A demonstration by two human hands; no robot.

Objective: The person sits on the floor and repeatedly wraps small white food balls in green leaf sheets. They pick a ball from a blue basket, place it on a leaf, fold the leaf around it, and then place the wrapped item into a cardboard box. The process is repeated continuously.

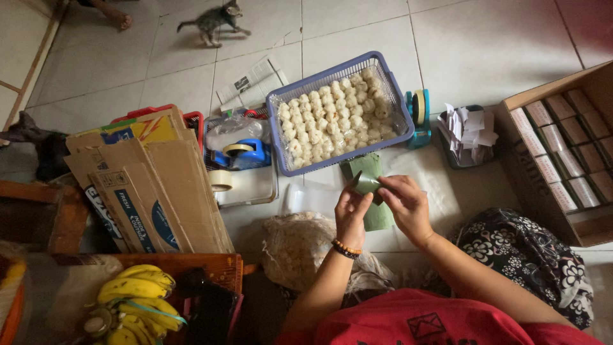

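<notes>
Both hands meet over the floor (485,57), just near of the basket (389,83), and share one thing: a green leaf piece (366,184) being folded or pinched between them. The left hand (351,214) grips the piece from below and from the left, fingers curled up around its near edge. The right hand (403,201) closes on it from the right, fingertips pinching the right end. Neither is released; both are grasping the leaf.

The piece's long axis runs roughly left to right between the two hands, with a pointed dark tip sticking up toward the far-left. It is held above a small stack of green leaves (373,217) lying on the floor, whose long axis runs far to near, directly under the hands.

The basket, full of small pale dumplings (332,118), lies just far of the hands, its near rim close to the leaf stack. Its long axis slants from near-left to far-right. It is about equally within reach of both hands, the left hand sitting a little closer to its middle.

To the right sits a tray of paper slips (469,131), and further right a carton (562,153) of boxes. A tape dispenser (246,153) lies left of the basket.
</notes>
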